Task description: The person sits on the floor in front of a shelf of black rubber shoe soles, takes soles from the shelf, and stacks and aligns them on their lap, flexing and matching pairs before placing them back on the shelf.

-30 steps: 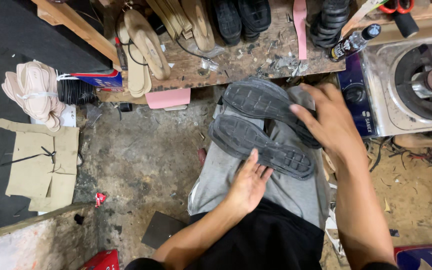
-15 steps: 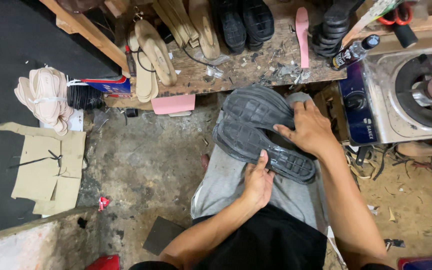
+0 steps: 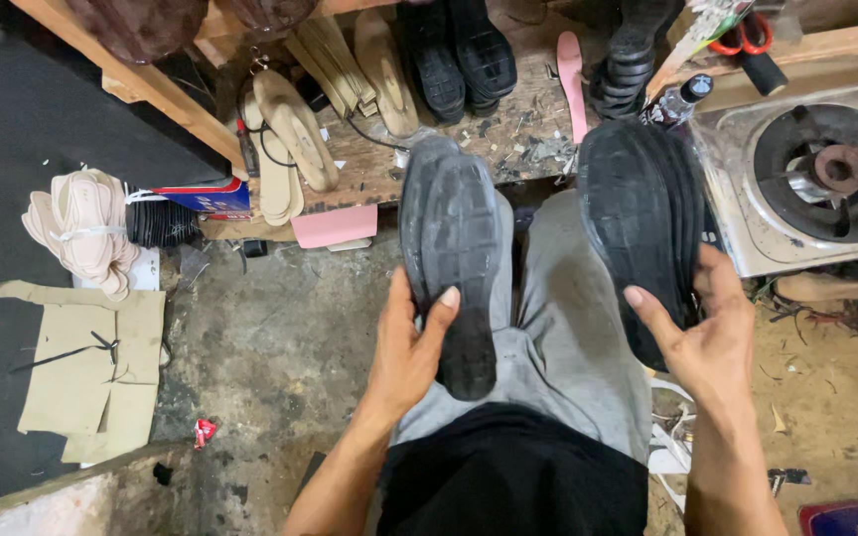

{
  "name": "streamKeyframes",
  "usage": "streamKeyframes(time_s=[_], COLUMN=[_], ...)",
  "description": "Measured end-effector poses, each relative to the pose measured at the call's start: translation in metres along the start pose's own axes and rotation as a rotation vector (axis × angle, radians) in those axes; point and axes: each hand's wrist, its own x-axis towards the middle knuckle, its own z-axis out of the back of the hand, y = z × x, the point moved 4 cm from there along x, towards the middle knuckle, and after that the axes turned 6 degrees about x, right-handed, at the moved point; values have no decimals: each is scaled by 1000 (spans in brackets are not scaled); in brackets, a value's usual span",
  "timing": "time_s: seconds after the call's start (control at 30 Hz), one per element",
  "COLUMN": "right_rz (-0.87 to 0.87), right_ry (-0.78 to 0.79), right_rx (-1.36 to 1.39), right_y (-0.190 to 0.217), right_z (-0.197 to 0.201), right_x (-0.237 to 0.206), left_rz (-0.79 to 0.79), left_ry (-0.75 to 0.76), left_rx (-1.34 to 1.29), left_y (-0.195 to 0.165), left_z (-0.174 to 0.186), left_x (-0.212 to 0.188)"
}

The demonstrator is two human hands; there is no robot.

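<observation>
My left hand [image 3: 411, 349] grips a black rubber shoe sole [image 3: 454, 248] by its heel end, tread side up, over my grey-trousered lap [image 3: 558, 347]. My right hand [image 3: 712, 335] holds a second black shoe sole [image 3: 638, 213], a stacked pair by the look of its edge, upright to the right of the first. The two soles are apart, about a hand's width between them.
A worn wooden bench [image 3: 508, 139] ahead carries tan insoles [image 3: 295, 134], black shoes [image 3: 464, 50], a pink insole [image 3: 571, 79] and scissors [image 3: 737, 35]. A gas stove [image 3: 826, 169] stands at right. Cardboard cut-outs [image 3: 91, 367] and bundled pale insoles [image 3: 76, 228] lie left on the concrete floor.
The two soles lay stacked on my lap under both hands. Now each hand holds one, lifted apart, left sole toward the middle and right sole moved right.
</observation>
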Motion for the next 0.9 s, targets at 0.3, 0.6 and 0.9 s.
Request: streamKeyframes(time_s=[0.3, 0.6, 0.9], right_rz=[16, 75, 157], right_ry=[480, 888, 251], right_rx=[-48, -218, 436], right_y=[4, 27, 34], right_z=[5, -61, -69], right_x=[-60, -68, -26], left_rz=[-525, -632, -107], left_ry=[141, 245, 268], left_rx=[836, 801, -509], left_y=[-51, 31, 29], left_z=[-3, -77, -92], left_x=[64, 93, 59])
